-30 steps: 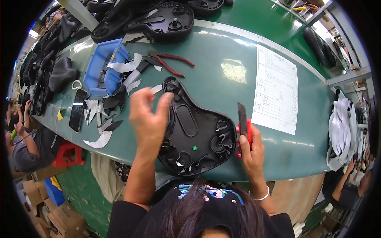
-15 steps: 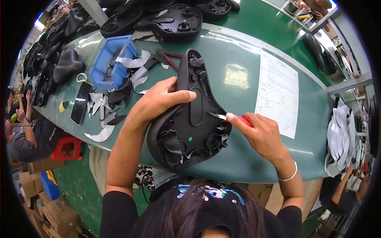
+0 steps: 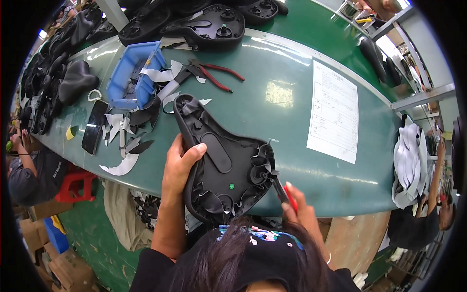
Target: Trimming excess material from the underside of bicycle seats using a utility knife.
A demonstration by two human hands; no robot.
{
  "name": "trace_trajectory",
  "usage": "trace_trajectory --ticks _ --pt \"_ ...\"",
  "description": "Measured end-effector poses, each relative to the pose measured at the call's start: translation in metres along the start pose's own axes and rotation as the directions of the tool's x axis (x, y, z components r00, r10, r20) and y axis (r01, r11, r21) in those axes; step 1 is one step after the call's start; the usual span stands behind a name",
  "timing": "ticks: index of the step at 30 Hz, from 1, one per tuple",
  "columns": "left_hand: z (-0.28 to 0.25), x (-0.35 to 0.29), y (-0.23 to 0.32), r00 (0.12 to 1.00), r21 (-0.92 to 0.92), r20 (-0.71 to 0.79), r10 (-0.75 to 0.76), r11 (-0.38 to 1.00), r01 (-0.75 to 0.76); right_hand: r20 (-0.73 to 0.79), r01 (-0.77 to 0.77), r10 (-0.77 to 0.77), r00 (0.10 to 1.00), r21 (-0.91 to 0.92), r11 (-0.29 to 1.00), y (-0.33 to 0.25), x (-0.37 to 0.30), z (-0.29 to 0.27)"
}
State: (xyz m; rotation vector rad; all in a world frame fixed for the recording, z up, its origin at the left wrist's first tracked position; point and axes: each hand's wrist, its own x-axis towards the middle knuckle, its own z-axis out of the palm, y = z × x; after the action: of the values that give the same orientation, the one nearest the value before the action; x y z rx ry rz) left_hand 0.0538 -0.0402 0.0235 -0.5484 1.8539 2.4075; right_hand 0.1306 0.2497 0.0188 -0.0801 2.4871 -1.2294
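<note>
A black bicycle saddle (image 3: 209, 180) is tilted underside up in front of me, its narrow nose pointing away to the left. My left hand (image 3: 176, 168) grips its left edge, with the thumb over the underside. Ruffled, loose cover edges (image 3: 262, 158) stand up along the wide rear part, and a small green dot marks the base. In my right hand (image 3: 304, 214) I hold a red-handled knife (image 3: 290, 197). Its dark front end touches or nearly touches the ruffled cover at the saddle's right rear edge. Part of the right hand is hidden behind my hair.
Red-handled pliers (image 3: 216, 75) lie beyond the saddle. To the left are a blue bin (image 3: 114, 80), grey and black scraps (image 3: 129, 136) and a phone (image 3: 95, 126). A printed sheet (image 3: 335, 112) lies at right. More saddles (image 3: 214, 29) line the far edge; co-workers sit at both sides.
The saddle has turned, its nose swinging left and toward me, uncovering the pliers. My right hand with the knife has moved nearer to me, toward the rear rim.
</note>
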Motion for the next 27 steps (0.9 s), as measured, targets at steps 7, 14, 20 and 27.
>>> trace_trajectory --ticks 7,14,20,27 --pt "0.001 -0.01 -0.015 0.999 -0.082 -0.014 0.03 0.996 -0.031 -0.247 0.535 -0.544 0.802 -0.108 0.838 -0.041 0.114 0.001" --pt "-0.008 -0.025 -0.026 0.777 0.872 -0.048 0.628 0.405 -0.274 -0.42 0.286 -0.1 0.902 0.408 0.867 -0.028 0.136 -0.045" --pt "0.075 0.04 0.004 0.635 0.684 0.623 0.456 0.076 -0.726 -0.19 0.365 -0.315 0.93 0.352 0.862 -0.079 0.098 -0.015" --pt "0.072 0.047 0.0 0.714 0.637 0.603 0.356 0.325 -0.699 0.192 0.48 -0.447 0.874 -0.492 0.726 -0.016 0.091 -0.061"
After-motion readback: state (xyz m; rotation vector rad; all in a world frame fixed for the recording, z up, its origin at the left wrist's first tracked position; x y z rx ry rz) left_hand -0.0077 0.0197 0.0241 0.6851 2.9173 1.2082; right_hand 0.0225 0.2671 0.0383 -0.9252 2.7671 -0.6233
